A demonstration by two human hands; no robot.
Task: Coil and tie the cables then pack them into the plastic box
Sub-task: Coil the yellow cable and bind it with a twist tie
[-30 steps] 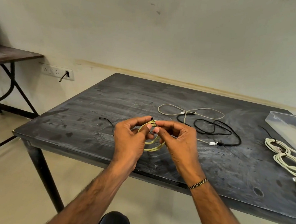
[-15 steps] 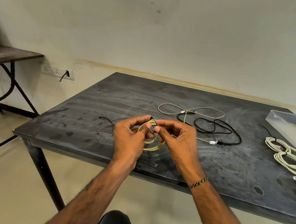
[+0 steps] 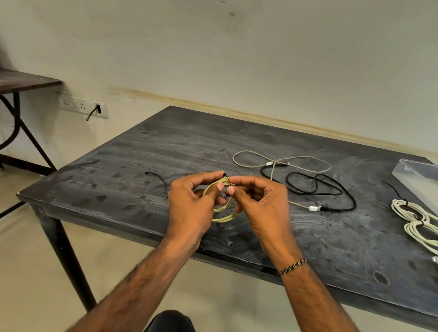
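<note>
A small yellowish coiled cable (image 3: 225,215) hangs between both hands above the table's front edge. My left hand (image 3: 191,205) pinches the top of the coil between thumb and forefinger. My right hand (image 3: 261,207) pinches a thin black tie (image 3: 227,179) wrapped at the same spot. A loose beige cable (image 3: 280,163) and a loose black cable (image 3: 320,191) lie tangled behind my hands. Tied white coils (image 3: 423,229) lie at the right, beside the clear plastic box (image 3: 429,185).
A spare black tie (image 3: 157,179) lies on the dark table (image 3: 162,149) left of my hands; another (image 3: 395,189) lies near the box. A second table (image 3: 13,84) and a wall socket (image 3: 83,105) are at the left.
Both hands keep their pinch on the coil and tie, with only slight finger movement at the top of the coil.
</note>
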